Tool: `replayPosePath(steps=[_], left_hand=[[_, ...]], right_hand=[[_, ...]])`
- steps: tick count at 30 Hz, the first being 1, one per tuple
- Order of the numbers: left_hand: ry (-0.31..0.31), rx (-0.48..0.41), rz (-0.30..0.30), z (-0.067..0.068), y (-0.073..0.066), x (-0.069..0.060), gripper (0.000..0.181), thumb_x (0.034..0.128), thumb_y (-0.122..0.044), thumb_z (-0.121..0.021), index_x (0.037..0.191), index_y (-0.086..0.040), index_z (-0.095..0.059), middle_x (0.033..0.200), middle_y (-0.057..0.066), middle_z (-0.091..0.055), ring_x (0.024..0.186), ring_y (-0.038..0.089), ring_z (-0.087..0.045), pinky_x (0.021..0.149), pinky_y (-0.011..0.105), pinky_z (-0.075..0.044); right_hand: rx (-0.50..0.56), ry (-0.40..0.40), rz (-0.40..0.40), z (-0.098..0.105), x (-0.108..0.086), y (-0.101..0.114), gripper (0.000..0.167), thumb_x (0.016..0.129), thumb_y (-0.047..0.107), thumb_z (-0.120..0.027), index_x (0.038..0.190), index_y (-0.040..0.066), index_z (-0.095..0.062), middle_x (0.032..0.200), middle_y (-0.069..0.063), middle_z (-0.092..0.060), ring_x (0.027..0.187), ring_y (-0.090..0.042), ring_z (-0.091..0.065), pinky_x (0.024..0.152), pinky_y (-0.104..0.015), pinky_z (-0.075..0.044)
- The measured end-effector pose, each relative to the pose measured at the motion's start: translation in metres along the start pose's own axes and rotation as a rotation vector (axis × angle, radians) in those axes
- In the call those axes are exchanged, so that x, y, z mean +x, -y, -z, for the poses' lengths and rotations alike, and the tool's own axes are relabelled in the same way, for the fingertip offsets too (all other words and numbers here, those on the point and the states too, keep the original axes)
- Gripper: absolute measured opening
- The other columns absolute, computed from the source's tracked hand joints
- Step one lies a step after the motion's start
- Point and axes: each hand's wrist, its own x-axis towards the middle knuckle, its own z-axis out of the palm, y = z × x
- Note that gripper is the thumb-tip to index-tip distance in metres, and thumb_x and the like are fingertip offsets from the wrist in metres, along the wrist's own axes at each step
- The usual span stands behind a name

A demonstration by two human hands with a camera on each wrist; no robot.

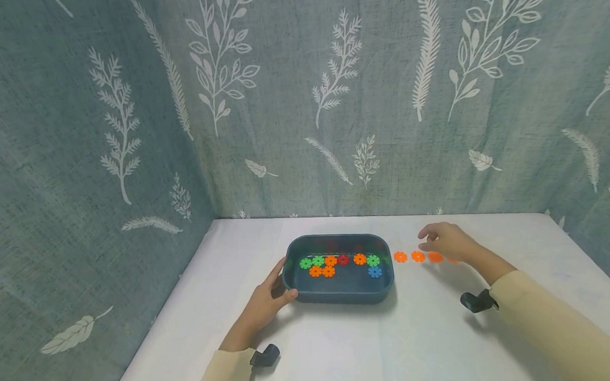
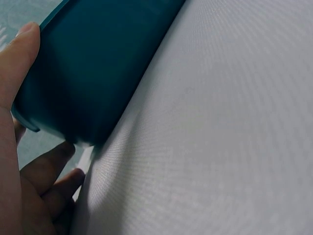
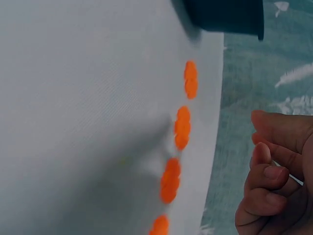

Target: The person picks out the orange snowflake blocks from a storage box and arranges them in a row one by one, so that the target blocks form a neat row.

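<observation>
A dark teal tray holds several notched discs: orange, green, one red and one blue. My left hand grips its left end, the thumb at the front corner and fingers around the side; in the left wrist view the hand touches the tray wall. Right of the tray, several orange discs lie in a row. Above the row's right part hovers my right hand, fingers loosely bent, nothing visible in them; the right wrist view shows the hand beside the orange discs.
The white table runs back to a green leaf-patterned curtain, which also hangs along the left and right sides. Dark wrist cameras sit on both wrists, the left one and the right one.
</observation>
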Motion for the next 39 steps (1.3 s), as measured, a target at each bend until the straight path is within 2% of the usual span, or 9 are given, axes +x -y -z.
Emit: replayPosePath(steps=[6, 15, 21, 27, 31, 39], left_hand=[[0.0, 0.005, -0.002, 0.001, 0.001, 0.001, 0.087, 0.0853, -0.049, -0.071, 0.155, -0.036, -0.022, 0.144, 0.013, -0.047, 0.134, 0.034, -0.041, 0.106, 0.067, -0.021], [0.003, -0.016, -0.019, 0.0, 0.002, 0.0, 0.086, 0.0862, -0.046, -0.072, 0.155, -0.035, -0.023, 0.143, 0.014, -0.048, 0.134, 0.034, -0.042, 0.107, 0.066, -0.021], [0.0, -0.018, -0.021, 0.0, 0.005, 0.002, 0.085, 0.0867, -0.045, -0.072, 0.155, -0.034, -0.023, 0.143, 0.013, -0.049, 0.134, 0.034, -0.042, 0.106, 0.067, -0.021], [0.007, -0.024, -0.019, 0.0, 0.006, 0.002, 0.085, 0.0863, -0.046, -0.072, 0.154, -0.04, -0.022, 0.144, 0.013, -0.048, 0.134, 0.033, -0.042, 0.107, 0.067, -0.021], [0.005, -0.024, -0.022, 0.0, 0.005, 0.002, 0.085, 0.0861, -0.047, -0.072, 0.154, -0.04, -0.022, 0.144, 0.012, -0.048, 0.135, 0.032, -0.041, 0.106, 0.067, -0.021], [-0.001, -0.019, -0.031, -0.001, 0.007, 0.002, 0.084, 0.0868, -0.045, -0.072, 0.154, -0.039, -0.022, 0.143, 0.013, -0.049, 0.134, 0.033, -0.042, 0.106, 0.068, -0.02]], right_hand=[[-0.015, 0.002, 0.012, -0.006, 0.011, 0.021, 0.036, 0.092, 0.022, -0.068, 0.12, 0.0, -0.063, 0.097, -0.01, -0.061, 0.085, -0.026, -0.057, 0.075, -0.043, -0.051], [0.005, 0.007, 0.067, -0.016, 0.026, 0.054, 0.035, 0.091, 0.023, -0.07, 0.119, 0.003, -0.064, 0.094, -0.007, -0.061, 0.081, -0.024, -0.057, 0.074, -0.039, -0.051], [-0.007, 0.022, 0.133, -0.019, 0.034, 0.073, 0.032, 0.091, 0.023, -0.07, 0.117, 0.005, -0.066, 0.092, -0.005, -0.061, 0.079, -0.022, -0.056, 0.071, -0.037, -0.05], [0.077, 0.073, 0.114, -0.028, 0.037, 0.089, 0.03, 0.092, 0.02, -0.07, 0.118, 0.006, -0.065, 0.091, -0.006, -0.062, 0.065, -0.021, -0.059, 0.062, -0.033, -0.053], [0.122, 0.095, 0.118, -0.034, 0.04, 0.097, 0.031, 0.092, 0.018, -0.07, 0.12, 0.005, -0.064, 0.09, -0.007, -0.062, 0.059, -0.022, -0.063, 0.06, -0.034, -0.056], [0.12, 0.145, 0.135, -0.054, 0.051, 0.107, 0.033, 0.094, 0.017, -0.067, 0.123, 0.002, -0.062, 0.086, -0.008, -0.065, 0.071, -0.025, -0.067, 0.065, -0.035, -0.056]])
